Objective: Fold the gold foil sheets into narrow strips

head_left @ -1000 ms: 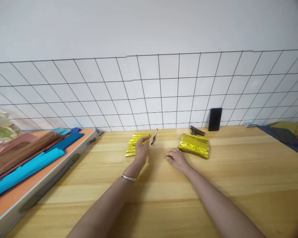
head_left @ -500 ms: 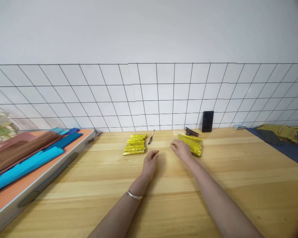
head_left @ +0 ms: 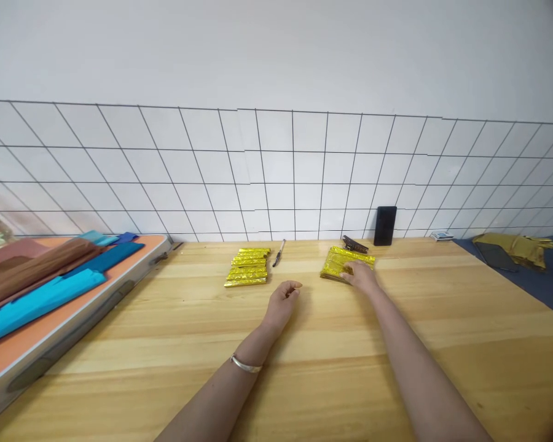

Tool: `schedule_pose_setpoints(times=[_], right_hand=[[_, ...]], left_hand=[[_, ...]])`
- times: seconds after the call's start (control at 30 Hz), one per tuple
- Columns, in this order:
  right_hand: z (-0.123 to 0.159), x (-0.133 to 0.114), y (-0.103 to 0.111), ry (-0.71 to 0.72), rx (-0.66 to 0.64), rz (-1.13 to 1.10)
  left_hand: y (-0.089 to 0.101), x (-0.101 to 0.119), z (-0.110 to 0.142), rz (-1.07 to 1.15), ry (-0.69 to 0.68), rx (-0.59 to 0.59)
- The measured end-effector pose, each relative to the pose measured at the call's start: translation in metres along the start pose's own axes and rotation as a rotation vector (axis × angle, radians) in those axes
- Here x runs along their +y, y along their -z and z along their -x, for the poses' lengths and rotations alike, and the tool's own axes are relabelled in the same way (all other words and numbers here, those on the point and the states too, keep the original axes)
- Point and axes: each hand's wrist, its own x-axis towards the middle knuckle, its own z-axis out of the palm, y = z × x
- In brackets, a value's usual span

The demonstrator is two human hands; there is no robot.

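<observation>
My right hand rests at the right front of a stack of shiny gold foil strips. Its thumb and fingers are apart at the stack's edge, and part of the stack is under them. My left hand hovers low over the wooden table, its fingers loosely curled, with nothing visible in them. Farther to the left lies a second group of gold foil strips, fanned in overlapping rows. A pen lies between the two gold groups, beyond my left hand.
A dark clip lies behind the right stack. A black phone-like slab leans on the tiled wall. At left, an orange-topped case bears folded brown and blue material. Olive-gold sheets lie at far right.
My right hand has moved right from the left side of the gold stack to its right front part. The left hand stays nearly in place. The view has shifted slightly.
</observation>
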Motion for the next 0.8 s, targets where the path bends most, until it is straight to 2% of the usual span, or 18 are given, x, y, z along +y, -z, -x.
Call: schedule_pose_setpoints(times=[0.4,0.8], right_hand=[[0.000,0.001,-0.011,0.044,0.123,-0.044],[-0.009,0.009,-0.013,0.044,0.161,-0.123]], left_hand=[[-0.001,0.005,0.001,-0.072,-0.039,-0.027],[0.000,0.008,0.000,-0.097,-0.053,-0.033]])
